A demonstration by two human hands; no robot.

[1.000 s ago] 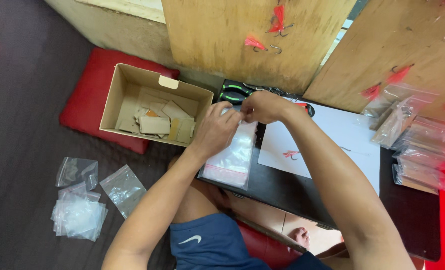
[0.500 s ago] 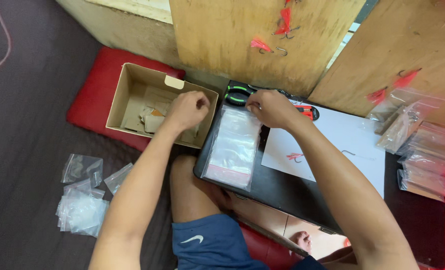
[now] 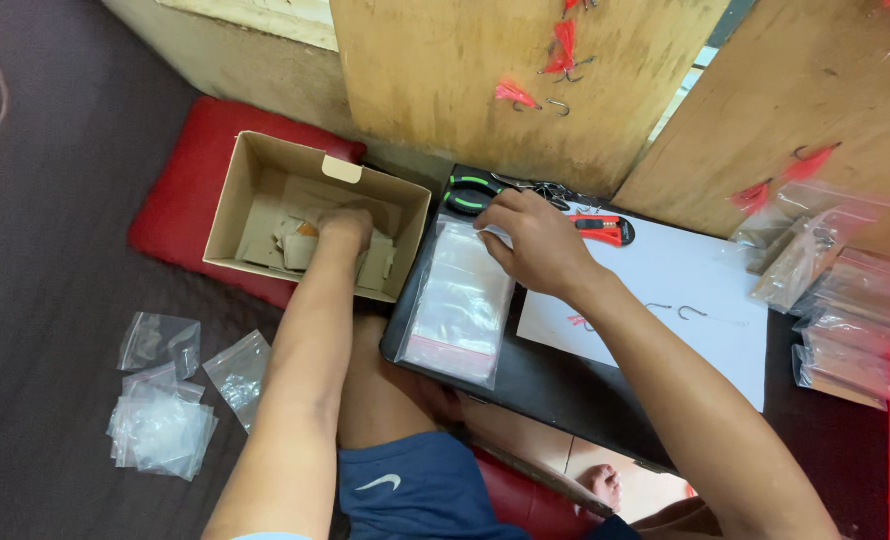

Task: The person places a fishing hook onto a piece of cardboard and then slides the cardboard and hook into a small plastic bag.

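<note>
Both hands are working apart: the left hand [image 3: 345, 225] is reaching down into the open brown cardboard box [image 3: 255, 170], fingers curled among the pale paper cards [image 3: 295, 240] lying on its bottom, though whether it is gripping one cannot be told. The right hand [image 3: 535, 240] is resting on the top edge of the stack of clear plastic zip bags with a red strip [image 3: 457, 300], fingers bent and pressing its upper right corner, not closed around anything. That stack is lying flat on the black board [image 3: 565, 385] across the person's lap, just right of the box and between the two forearms; it is looking glossy, rectangular, and slightly tilted. Beside it a white sheet of paper [image 3: 685, 300] is lying with metal fish hooks on it. Green-handled pliers [image 3: 470, 190] and a red-handled tool [image 3: 605, 228] are sitting just beyond the right hand. Loose clear bags [image 3: 165, 420] are lying on the dark floor at left, well apart.
</note>
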